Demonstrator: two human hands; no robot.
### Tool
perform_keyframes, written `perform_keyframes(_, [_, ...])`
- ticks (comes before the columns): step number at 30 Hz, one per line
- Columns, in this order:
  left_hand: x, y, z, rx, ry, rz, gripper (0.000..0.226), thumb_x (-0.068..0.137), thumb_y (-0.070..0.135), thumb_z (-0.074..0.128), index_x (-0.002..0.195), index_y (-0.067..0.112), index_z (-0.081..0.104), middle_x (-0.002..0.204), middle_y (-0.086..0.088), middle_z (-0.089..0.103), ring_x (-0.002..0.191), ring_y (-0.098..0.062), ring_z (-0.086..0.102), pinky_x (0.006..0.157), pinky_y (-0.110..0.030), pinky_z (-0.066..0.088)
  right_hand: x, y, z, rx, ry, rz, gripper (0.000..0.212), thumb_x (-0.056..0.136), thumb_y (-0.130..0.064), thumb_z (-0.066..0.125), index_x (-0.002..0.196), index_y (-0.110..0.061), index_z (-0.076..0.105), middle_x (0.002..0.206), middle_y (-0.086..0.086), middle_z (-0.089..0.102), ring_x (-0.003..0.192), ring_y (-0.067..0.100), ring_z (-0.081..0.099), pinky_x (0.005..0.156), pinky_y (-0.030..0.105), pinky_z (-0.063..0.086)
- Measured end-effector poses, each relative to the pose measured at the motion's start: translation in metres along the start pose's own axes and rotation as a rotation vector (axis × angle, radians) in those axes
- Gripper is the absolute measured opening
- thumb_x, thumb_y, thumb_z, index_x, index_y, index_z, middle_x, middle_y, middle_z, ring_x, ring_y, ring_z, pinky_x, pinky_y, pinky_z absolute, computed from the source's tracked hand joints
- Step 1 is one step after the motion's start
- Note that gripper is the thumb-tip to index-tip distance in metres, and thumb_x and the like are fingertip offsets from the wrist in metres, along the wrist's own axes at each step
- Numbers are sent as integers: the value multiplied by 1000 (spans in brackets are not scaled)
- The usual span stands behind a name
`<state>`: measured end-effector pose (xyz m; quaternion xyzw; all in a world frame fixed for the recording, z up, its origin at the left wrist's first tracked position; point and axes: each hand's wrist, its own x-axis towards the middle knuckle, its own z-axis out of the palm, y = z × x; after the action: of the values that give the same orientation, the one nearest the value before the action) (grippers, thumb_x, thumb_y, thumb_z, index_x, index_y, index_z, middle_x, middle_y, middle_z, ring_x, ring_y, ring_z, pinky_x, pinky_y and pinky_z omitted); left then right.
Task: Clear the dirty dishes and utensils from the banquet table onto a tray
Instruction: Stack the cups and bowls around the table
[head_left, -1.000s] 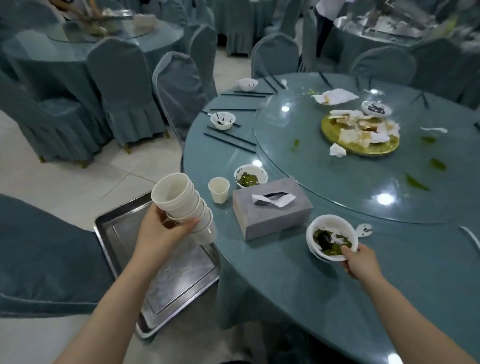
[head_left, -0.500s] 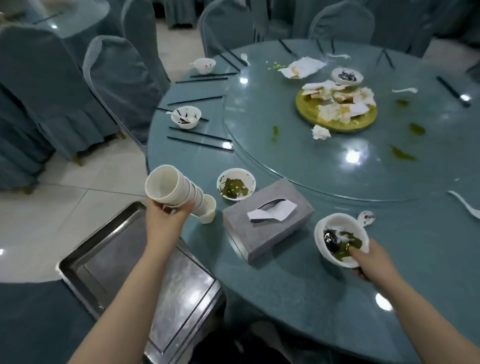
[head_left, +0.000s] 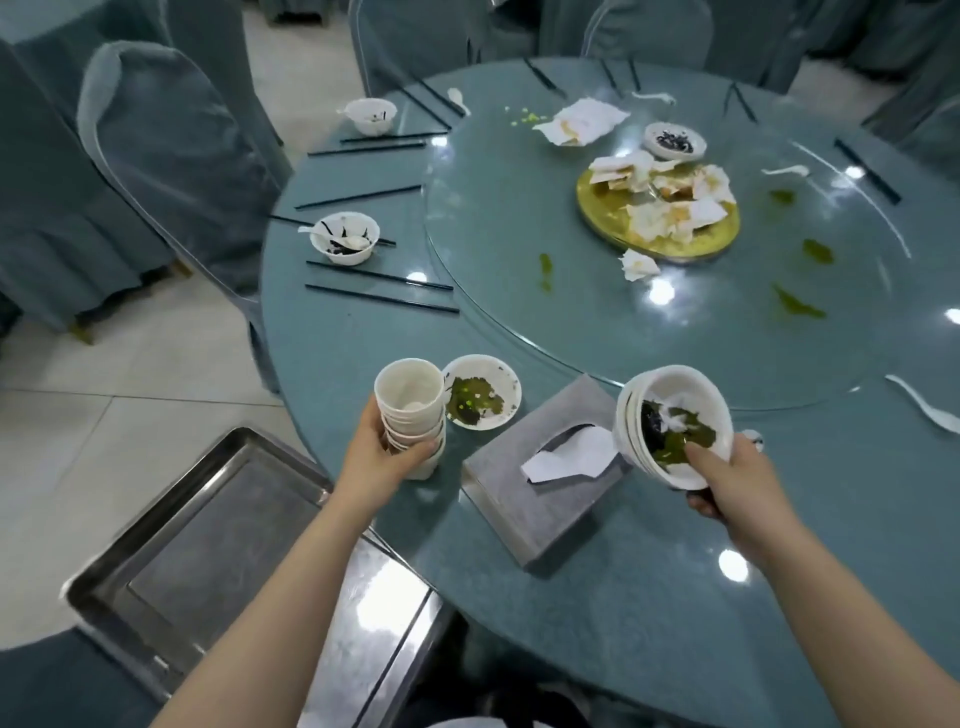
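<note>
At the tabletop's (head_left: 363, 343) near edge, the left hand (head_left: 382, 452) has set its gripped cup stack (head_left: 410, 415) upright while the right hand (head_left: 727, 478) now lifts stacked dirty bowls (head_left: 670, 415), both headed for the tray (head_left: 208, 530).

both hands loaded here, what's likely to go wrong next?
1. The bowl stack in the right hand is tilted with leftovers inside; scraps could slide onto the tissue box.
2. The cup stack in the left hand is tall and could topple.
3. The tray is low beside the table; the reach could upset either grip.
</note>
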<state>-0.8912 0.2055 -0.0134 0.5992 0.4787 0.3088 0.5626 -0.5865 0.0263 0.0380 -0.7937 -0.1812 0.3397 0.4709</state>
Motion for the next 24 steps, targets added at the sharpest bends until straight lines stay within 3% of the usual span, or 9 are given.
perform_keyframes(5, [6, 3, -18, -39, 78, -9, 71, 70, -1, 79, 131, 15, 44, 121, -2, 61, 105, -13, 61, 80, -13, 48, 16, -33, 39, -82, -65, -116, 6, 90, -15, 54, 92, -11, 58, 69, 13, 60, 46, 20, 48, 42, 28, 36])
perform_keyframes(13, [13, 27, -55, -22, 249, 53, 62, 71, -4, 78, 118, 23, 50, 102, 12, 66, 87, 8, 63, 75, -11, 50, 55, -69, 104, -260, -236, -233, 9, 89, -21, 56, 84, -25, 61, 68, 0, 65, 46, 10, 55, 38, 22, 42])
perform_keyframes(18, [0, 37, -65, -21, 377, 42, 60, 69, -1, 80, 111, 32, 53, 98, 14, 70, 89, 4, 65, 73, -10, 49, 94, -76, 138, -580, -434, -365, 9, 91, -26, 52, 95, -22, 59, 90, -2, 67, 78, 22, 61, 67, 31, 46])
perform_keyframes(22, [-11, 48, -69, -33, 486, 28, 58, 63, 9, 81, 108, 31, 54, 102, 8, 68, 90, 1, 65, 75, -15, 51, 128, -75, 165, -821, -592, -440, 14, 93, -26, 49, 105, -24, 54, 102, 1, 63, 84, 19, 54, 70, 28, 38])
perform_keyframes(24, [-18, 51, -69, -37, 525, 19, 59, 66, 1, 82, 109, 30, 53, 104, 7, 67, 90, 1, 65, 74, -14, 52, 140, -71, 178, -953, -648, -419, 25, 93, -28, 49, 117, -20, 50, 110, 5, 61, 93, 24, 55, 74, 30, 40])
